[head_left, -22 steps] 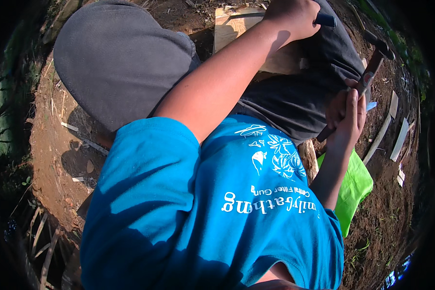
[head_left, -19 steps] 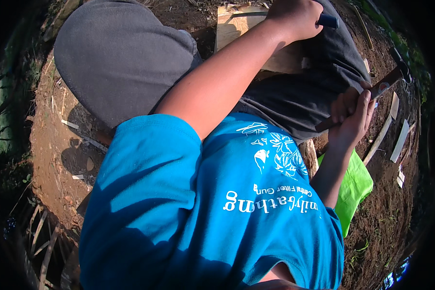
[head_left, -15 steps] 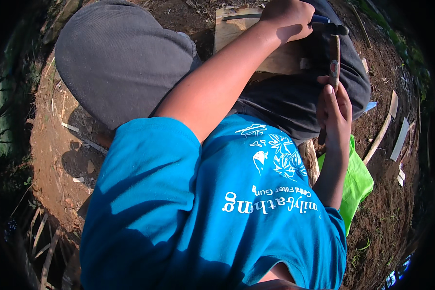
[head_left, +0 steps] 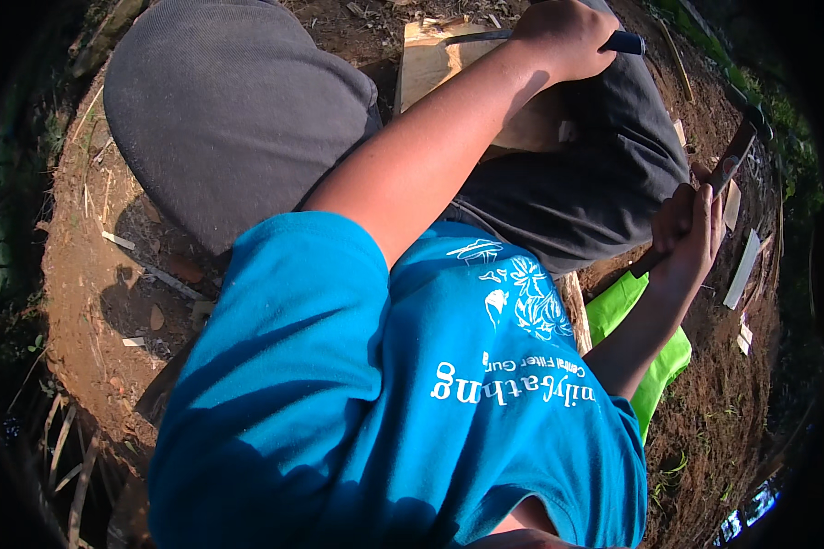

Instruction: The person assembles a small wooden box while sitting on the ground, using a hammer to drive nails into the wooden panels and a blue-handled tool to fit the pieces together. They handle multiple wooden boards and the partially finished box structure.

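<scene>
left fingers [head_left: 591, 53] wrapped round dark-handled tool [head_left: 626, 43]; pale wood [head_left: 425, 71] to their left. right fingers [head_left: 677, 216] gripping hammer [head_left: 738, 148]; green cloth [head_left: 665, 368] nearer body.

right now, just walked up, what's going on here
The left hand grips a chisel-like tool, its blade over a wooden board between the seated person's legs. The right hand holds a hammer, its head out to the right, apart from the tool.
</scene>
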Demonstrator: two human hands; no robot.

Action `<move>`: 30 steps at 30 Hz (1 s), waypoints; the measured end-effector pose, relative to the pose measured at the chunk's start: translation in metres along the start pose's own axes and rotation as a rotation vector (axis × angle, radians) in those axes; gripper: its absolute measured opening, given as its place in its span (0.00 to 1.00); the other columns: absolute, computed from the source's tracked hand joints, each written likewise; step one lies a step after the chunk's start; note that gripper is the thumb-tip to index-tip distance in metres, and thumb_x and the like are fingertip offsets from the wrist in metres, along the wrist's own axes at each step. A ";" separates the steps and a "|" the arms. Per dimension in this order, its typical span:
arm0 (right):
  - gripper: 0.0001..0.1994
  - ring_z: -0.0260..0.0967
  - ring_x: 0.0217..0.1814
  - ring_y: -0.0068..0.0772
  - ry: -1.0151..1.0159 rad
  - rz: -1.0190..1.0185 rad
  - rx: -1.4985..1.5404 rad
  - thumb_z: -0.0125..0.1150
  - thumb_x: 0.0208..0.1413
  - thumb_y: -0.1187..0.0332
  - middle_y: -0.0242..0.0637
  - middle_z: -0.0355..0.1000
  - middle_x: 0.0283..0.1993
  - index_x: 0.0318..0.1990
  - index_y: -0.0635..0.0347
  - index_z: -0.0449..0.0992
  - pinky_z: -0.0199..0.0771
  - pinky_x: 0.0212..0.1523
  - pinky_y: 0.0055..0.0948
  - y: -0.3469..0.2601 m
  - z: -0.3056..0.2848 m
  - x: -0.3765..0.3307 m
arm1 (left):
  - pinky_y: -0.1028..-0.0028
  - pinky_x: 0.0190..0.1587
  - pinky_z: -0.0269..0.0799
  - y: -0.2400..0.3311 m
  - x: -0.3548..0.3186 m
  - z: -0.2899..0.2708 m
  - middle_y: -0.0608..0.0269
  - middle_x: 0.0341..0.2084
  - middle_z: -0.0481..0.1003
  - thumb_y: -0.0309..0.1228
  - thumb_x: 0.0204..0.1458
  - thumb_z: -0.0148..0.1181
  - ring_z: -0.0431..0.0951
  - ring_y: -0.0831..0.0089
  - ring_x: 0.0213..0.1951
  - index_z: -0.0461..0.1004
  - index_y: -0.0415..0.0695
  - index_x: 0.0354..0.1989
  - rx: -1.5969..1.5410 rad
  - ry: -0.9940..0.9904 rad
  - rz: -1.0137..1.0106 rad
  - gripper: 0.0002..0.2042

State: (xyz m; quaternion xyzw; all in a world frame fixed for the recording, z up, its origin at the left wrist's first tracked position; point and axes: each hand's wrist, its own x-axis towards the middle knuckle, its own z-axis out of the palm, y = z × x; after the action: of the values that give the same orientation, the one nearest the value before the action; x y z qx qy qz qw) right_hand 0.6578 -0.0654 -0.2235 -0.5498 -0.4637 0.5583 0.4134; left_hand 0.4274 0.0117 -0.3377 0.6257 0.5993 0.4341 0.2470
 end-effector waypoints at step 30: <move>0.14 0.48 0.17 0.11 -0.047 0.100 -0.041 0.48 0.73 0.63 0.21 0.53 0.23 0.56 0.61 0.70 0.51 0.15 0.17 0.013 0.028 0.017 | 0.50 0.35 0.79 -0.016 0.003 -0.003 0.41 0.26 0.80 0.33 0.54 0.57 0.83 0.44 0.33 0.80 0.40 0.32 0.026 -0.068 -0.079 0.10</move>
State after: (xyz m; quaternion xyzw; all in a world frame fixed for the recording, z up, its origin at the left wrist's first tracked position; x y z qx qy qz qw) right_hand 0.6293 -0.0536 -0.2411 -0.5674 -0.4566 0.5815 0.3625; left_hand 0.4165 0.0164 -0.3488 0.6192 0.6204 0.3944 0.2760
